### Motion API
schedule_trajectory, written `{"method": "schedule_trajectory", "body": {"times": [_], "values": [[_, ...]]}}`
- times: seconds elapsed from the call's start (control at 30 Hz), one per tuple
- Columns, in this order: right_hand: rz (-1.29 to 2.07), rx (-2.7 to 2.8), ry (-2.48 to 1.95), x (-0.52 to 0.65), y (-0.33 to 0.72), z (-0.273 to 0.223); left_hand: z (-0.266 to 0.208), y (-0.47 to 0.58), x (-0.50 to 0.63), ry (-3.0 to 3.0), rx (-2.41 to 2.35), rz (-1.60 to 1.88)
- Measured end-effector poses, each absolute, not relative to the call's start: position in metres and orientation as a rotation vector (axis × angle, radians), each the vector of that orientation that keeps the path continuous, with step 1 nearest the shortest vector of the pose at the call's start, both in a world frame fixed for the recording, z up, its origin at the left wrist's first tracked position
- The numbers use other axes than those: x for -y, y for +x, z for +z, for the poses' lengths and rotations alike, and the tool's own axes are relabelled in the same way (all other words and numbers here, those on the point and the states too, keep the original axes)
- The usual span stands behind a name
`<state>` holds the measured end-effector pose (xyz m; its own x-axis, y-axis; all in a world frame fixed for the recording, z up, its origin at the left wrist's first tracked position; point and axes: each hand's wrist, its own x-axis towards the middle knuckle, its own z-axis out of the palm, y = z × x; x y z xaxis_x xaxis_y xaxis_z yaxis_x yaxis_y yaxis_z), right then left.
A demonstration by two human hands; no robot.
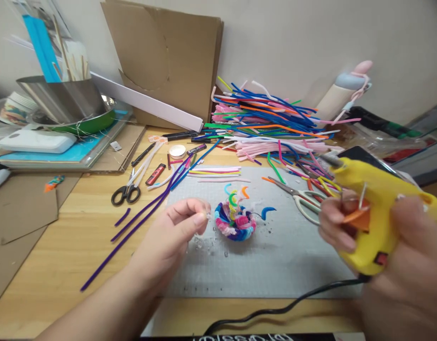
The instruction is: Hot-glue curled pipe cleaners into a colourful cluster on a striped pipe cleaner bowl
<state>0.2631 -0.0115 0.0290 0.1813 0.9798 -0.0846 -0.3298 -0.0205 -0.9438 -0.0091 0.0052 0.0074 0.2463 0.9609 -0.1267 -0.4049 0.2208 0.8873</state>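
Wrapped around the grip of a yellow hot glue gun [374, 222], my right hand [413, 237] has its fingers near the orange trigger, and the nozzle points left. My left hand [184, 222] is closed in a pinch at thumb and fingertips. Something tiny and pale shows there, too small to name. Just right of those fingertips, a small round basket-like piece [236, 227] of coiled multicoloured pipe cleaners sits on the grey cutting mat [275, 265]. Curled bits in orange, green and blue stick up from it. Clear scraps [204, 244] lie below my left fingers.
A black cord [268, 312] runs from the glue gun across the front. Open scissors [303, 201] lie right of the piece, black-handled scissors [126, 192] to the left. Long purple pipe cleaners [133, 237] cross the wooden table. Behind are a pipe-cleaner heap [268, 118] and cardboard [182, 52].
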Motion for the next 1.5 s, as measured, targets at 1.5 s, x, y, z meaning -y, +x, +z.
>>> {"method": "schedule_trajectory", "body": {"times": [1.5], "values": [[1.164,1.814,-1.420,-0.012,0.205,-0.036,-0.013,0.003,-0.013,1.028,-1.317,0.873]]}}
